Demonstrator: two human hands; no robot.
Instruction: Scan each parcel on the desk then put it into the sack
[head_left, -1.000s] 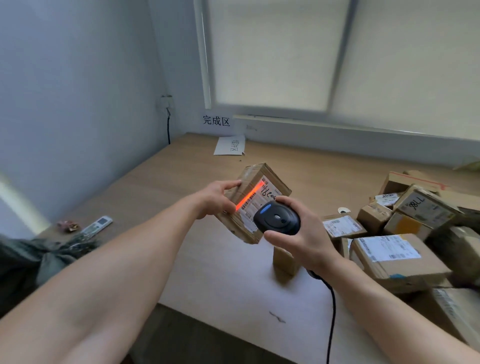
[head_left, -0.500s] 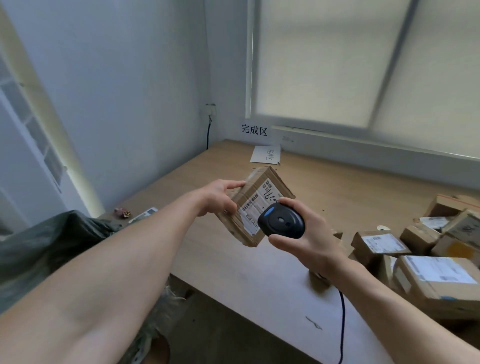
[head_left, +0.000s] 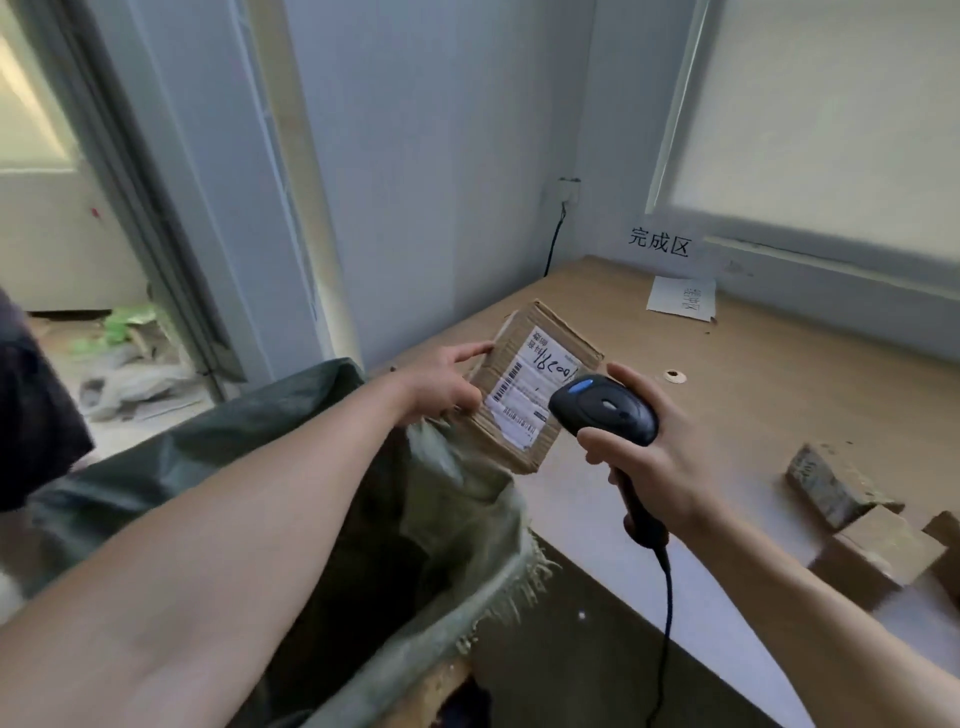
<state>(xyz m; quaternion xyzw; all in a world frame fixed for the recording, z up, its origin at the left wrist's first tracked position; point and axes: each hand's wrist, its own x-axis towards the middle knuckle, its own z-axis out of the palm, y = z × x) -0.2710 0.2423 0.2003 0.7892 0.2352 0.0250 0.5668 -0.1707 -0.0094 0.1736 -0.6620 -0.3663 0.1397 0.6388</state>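
Observation:
My left hand (head_left: 441, 384) grips a small cardboard parcel (head_left: 530, 384) with a white shipping label and handwritten digits, holding it in the air over the desk's left edge, just above the sack's rim. A black barcode scanner (head_left: 605, 410) with a blue button sits in my right hand (head_left: 654, 452), right beside the parcel; its cable hangs down. The dark green woven sack (head_left: 457, 519) stands open below the parcel, off the desk's left end. No red scan line shows.
The wooden desk (head_left: 753, 395) runs right under the window. Small cardboard parcels (head_left: 841, 483) lie at its right edge. A paper sheet (head_left: 681, 299) lies near the back wall under a sign. A doorway opens at the left.
The red scan line on the label has gone out. The view has swung left, and my left hand has carried the parcel towards the sack's opening; the scanner stays beside it.

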